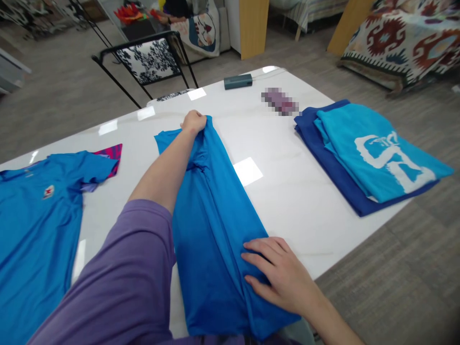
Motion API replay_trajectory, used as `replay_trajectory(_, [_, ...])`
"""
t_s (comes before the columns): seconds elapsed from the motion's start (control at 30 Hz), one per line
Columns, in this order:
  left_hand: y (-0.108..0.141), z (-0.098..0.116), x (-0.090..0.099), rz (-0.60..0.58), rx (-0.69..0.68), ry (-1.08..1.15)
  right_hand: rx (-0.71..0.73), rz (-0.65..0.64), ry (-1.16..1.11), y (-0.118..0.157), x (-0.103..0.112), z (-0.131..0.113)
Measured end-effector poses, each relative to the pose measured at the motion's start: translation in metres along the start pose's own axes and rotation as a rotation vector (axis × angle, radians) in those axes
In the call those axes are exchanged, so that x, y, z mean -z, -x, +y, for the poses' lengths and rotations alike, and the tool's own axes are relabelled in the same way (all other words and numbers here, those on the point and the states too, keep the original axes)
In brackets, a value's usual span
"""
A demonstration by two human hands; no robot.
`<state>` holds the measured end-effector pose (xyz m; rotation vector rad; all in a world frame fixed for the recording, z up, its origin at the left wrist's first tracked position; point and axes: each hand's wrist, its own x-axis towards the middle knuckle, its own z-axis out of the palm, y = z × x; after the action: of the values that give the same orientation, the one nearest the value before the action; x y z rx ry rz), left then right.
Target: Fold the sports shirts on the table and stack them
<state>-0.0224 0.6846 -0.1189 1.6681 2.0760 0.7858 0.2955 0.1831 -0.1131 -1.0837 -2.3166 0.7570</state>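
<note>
A blue shirt (215, 220), partly folded into a long strip, lies lengthwise on the white table in front of me. At its far end my left hand (194, 121) is closed on the fabric, with creases gathering just below the grip. My right hand (278, 273) rests on the near right edge of the shirt, fingers spread and lying flat. To the left another blue T-shirt (39, 211) with a small chest badge is spread out, and a red and purple patterned cloth (114, 155) shows from under its sleeve.
Folded clothes lie at the table's right: a light blue shirt with white lettering (381, 148) on a dark blue garment (334, 177). A dark box-shaped device (238, 82) and a pixelated object (280, 101) are farther back. A chair (151, 60) stands beyond the white table (287, 191).
</note>
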Motion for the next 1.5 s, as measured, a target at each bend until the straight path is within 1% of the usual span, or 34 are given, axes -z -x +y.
replay_trajectory(0.07, [0.007, 0.000, 0.000, 0.049, 0.016, -0.026, -0.012, 0.007, 0.002, 0.001, 0.000, 0.001])
replay_trajectory(0.1, [0.015, 0.000, 0.002, 0.080, -0.003, -0.005, -0.013, 0.010, 0.000, 0.002, 0.001, 0.001])
replay_trajectory(0.17, [0.039, -0.003, 0.012, 0.116, -0.110, 0.055, -0.004, 0.012, -0.003, 0.003, 0.001, 0.001])
replay_trajectory(0.23, [0.074, -0.015, 0.029, 0.111, -0.272, 0.036, 0.009, 0.016, 0.000, 0.004, 0.001, 0.002])
replay_trajectory(0.3, [0.115, -0.036, 0.047, 0.029, -0.410, -0.085, 0.022, 0.016, 0.007, 0.004, 0.001, 0.002])
replay_trajectory(0.33, [0.135, -0.048, 0.055, -0.035, -0.435, -0.162, 0.029, 0.016, 0.012, 0.003, 0.001, 0.002])
replay_trajectory(0.4, [0.167, -0.071, 0.068, -0.146, -0.396, -0.299, 0.042, 0.022, 0.024, 0.003, 0.001, 0.002])
replay_trajectory(0.47, [0.184, -0.085, 0.075, -0.195, -0.312, -0.385, 0.054, 0.029, 0.039, 0.002, 0.001, 0.000])
replay_trajectory(0.53, [0.188, -0.086, 0.081, -0.207, -0.244, -0.415, 0.067, 0.037, 0.055, 0.003, 0.001, -0.001])
replay_trajectory(0.6, [0.192, -0.075, 0.088, -0.213, -0.197, -0.409, 0.077, 0.041, 0.069, 0.004, 0.001, -0.003])
replay_trajectory(0.63, [0.199, -0.067, 0.093, -0.202, -0.192, -0.394, 0.083, 0.044, 0.074, 0.005, 0.001, -0.004])
replay_trajectory(0.67, [0.211, -0.059, 0.099, -0.179, -0.205, -0.372, 0.089, 0.044, 0.079, 0.005, 0.002, -0.004])
replay_trajectory(0.7, [0.230, -0.052, 0.105, -0.152, -0.238, -0.347, 0.096, 0.046, 0.082, 0.006, 0.002, -0.005])
replay_trajectory(0.73, [0.255, -0.047, 0.111, -0.133, -0.287, -0.319, 0.104, 0.046, 0.083, 0.007, 0.002, -0.005])
replay_trajectory(0.77, [0.288, -0.044, 0.117, -0.135, -0.347, -0.288, 0.113, 0.049, 0.080, 0.007, 0.003, -0.005])
replay_trajectory(0.8, [0.327, -0.043, 0.124, -0.160, -0.408, -0.253, 0.117, 0.059, 0.072, 0.008, 0.003, -0.005])
replay_trajectory(0.87, [0.416, -0.046, 0.137, -0.248, -0.501, -0.175, 0.107, 0.100, 0.046, 0.008, 0.003, -0.004])
replay_trajectory(0.9, [0.463, -0.051, 0.143, -0.287, -0.524, -0.135, 0.100, 0.125, 0.032, 0.008, 0.002, -0.003])
replay_trajectory(0.97, [0.549, -0.061, 0.150, -0.348, -0.530, -0.091, 0.096, 0.170, 0.005, 0.008, 0.001, -0.002])
replay_trajectory(1.0, [0.586, -0.067, 0.150, -0.362, -0.527, -0.094, 0.104, 0.183, -0.008, 0.010, 0.001, -0.002])
replay_trajectory(1.03, [0.617, -0.073, 0.149, -0.370, -0.524, -0.113, 0.116, 0.189, -0.018, 0.012, 0.002, -0.004])
replay_trajectory(1.07, [0.641, -0.079, 0.147, -0.371, -0.525, -0.143, 0.132, 0.184, -0.021, 0.016, 0.005, -0.005])
replay_trajectory(1.1, [0.659, -0.085, 0.144, -0.364, -0.528, -0.178, 0.152, 0.166, -0.015, 0.022, 0.008, -0.007])
replay_trajectory(1.17, [0.680, -0.094, 0.138, -0.348, -0.536, -0.239, 0.206, 0.080, 0.049, 0.039, 0.017, -0.011])
replay_trajectory(1.23, [0.686, -0.101, 0.134, -0.331, -0.539, -0.260, 0.257, -0.038, 0.177, 0.060, 0.025, -0.012])
replay_trajectory(1.3, [0.687, -0.106, 0.133, -0.311, -0.540, -0.248, 0.276, -0.118, 0.312, 0.080, 0.029, -0.010])
replay_trajectory(1.37, [0.688, -0.110, 0.132, -0.282, -0.551, -0.227, 0.263, -0.124, 0.395, 0.096, 0.028, -0.005])
replay_trajectory(1.5, [0.695, -0.115, 0.131, -0.191, -0.610, -0.174, 0.221, -0.031, 0.412, 0.113, 0.016, 0.002])
